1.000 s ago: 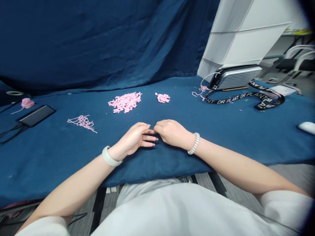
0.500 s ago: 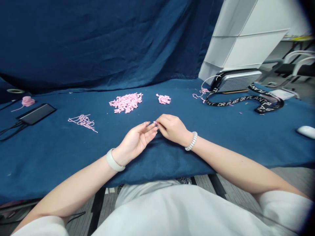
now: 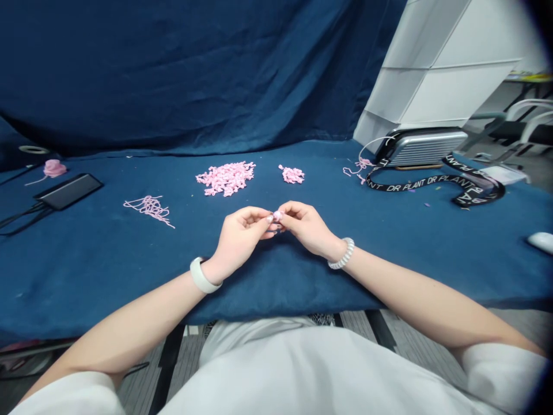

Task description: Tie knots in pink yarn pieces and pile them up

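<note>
My left hand and my right hand meet above the blue cloth, their fingertips pinching a small pink yarn piece between them. Most of that piece is hidden by my fingers. Farther out lie a large heap of pink crocheted yarn bits and a smaller heap. A loose tangle of pink yarn strands sits to the left of my hands, and a pink yarn ball lies at the far left.
A black phone with cables lies at the left. At the right are a silver ribbed case, a black printed lanyard and a white computer mouse. White drawers and a hanging blue curtain stand behind.
My hands have come together, and my fingertips now pinch the small pink piece. Earlier, my left hand lay more open. The whole view has shifted slightly as my head moved.
</note>
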The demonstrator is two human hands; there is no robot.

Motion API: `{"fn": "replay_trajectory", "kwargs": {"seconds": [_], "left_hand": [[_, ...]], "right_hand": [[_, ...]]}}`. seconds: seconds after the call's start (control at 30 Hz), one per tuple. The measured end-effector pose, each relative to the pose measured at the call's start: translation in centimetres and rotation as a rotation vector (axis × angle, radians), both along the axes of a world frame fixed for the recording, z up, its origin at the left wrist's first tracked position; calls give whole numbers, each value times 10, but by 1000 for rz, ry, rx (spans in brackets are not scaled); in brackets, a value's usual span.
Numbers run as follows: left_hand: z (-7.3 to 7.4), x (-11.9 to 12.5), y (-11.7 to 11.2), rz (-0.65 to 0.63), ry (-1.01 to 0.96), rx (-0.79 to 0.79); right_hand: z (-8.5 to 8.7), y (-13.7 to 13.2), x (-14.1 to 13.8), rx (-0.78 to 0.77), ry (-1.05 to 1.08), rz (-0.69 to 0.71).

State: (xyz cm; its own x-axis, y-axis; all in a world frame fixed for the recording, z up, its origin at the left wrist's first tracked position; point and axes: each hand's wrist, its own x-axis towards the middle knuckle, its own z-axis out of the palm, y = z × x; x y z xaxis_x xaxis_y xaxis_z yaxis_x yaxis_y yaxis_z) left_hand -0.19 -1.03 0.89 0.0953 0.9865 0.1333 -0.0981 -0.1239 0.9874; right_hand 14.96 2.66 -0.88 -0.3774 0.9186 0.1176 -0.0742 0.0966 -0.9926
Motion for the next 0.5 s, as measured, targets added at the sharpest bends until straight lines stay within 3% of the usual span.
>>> {"fn": "replay_trajectory", "kwargs": {"seconds": [0.2,0.4,0.5], "left_hand": [[2,-1,-1,7,60,39],[-1,0,1,5,52,-3],[-1,0,2,-14,25,-17]], "right_hand": [[6,-5,3,134,-114,-44],[7,-12,5,460,-308,-133],[7,-11,4,386,-273,-116]]}}
